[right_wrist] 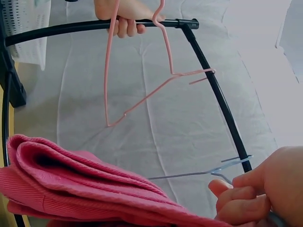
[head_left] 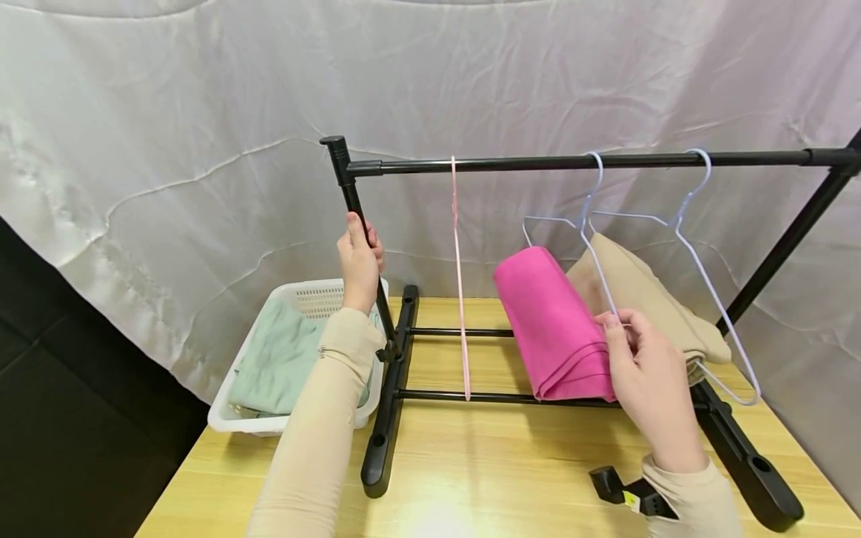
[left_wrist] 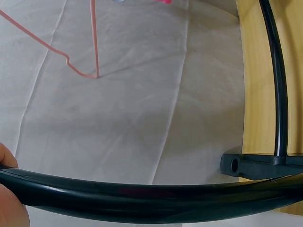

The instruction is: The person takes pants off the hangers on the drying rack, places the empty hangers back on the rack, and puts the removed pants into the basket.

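In the head view my left hand (head_left: pixel 361 261) grips the left upright post of a black clothes rack (head_left: pixel 430 167), just under its top corner. My right hand (head_left: pixel 649 381) pinches the sloping side of a light blue hanger (head_left: pixel 601 270), whose hook sits on the rack's top bar. Folded bright pink cloth (head_left: pixel 548 329) hangs over that hanger, beside my right fingers. Farther right, a second light blue hanger (head_left: pixel 706 269) carries folded beige cloth (head_left: pixel 639 291). A bare pink hanger (head_left: pixel 460 284) hangs nearer the left post, and the right wrist view shows its triangular shape.
A white plastic basket (head_left: pixel 252 426) holding pale green cloth (head_left: pixel 282 366) stands left of the rack. The rack's black feet (head_left: pixel 380 448) rest on a wooden table (head_left: pixel 471 463). A grey-white curtain (head_left: pixel 235 90) hangs behind. A black strapped device (head_left: pixel 608 484) sits at my right wrist.
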`<state>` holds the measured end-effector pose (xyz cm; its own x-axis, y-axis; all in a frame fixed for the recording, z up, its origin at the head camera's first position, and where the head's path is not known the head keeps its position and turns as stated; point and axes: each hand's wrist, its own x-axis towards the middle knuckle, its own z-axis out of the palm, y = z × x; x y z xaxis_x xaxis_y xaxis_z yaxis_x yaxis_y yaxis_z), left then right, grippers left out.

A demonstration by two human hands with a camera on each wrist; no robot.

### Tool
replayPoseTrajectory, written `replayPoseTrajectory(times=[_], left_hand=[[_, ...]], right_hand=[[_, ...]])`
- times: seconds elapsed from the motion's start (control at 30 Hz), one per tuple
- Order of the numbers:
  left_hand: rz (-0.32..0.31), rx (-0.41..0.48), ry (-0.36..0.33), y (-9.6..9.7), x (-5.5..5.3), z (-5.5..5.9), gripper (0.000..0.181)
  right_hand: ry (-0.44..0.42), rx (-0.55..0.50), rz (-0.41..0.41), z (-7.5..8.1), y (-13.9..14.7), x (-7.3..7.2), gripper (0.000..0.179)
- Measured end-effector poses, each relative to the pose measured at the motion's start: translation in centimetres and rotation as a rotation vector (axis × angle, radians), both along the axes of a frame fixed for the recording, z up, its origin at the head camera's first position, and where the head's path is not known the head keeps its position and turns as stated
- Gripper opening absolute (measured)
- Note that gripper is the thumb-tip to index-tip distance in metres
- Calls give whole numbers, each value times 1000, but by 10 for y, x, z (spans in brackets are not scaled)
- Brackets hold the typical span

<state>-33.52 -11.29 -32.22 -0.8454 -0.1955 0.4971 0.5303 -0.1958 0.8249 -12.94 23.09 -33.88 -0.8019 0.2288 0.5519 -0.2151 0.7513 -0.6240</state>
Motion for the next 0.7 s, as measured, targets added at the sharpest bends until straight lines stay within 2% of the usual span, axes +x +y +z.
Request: replayPoseTrajectory(times=[0.4,0.7], left_hand=[[4,-14,8,1,-1,0,60],[22,-29,21,3,0,1,60]], right_hand=[[-41,-109,-81,4,3,-2,38],[60,-130,-130,3,0,-2,39]])
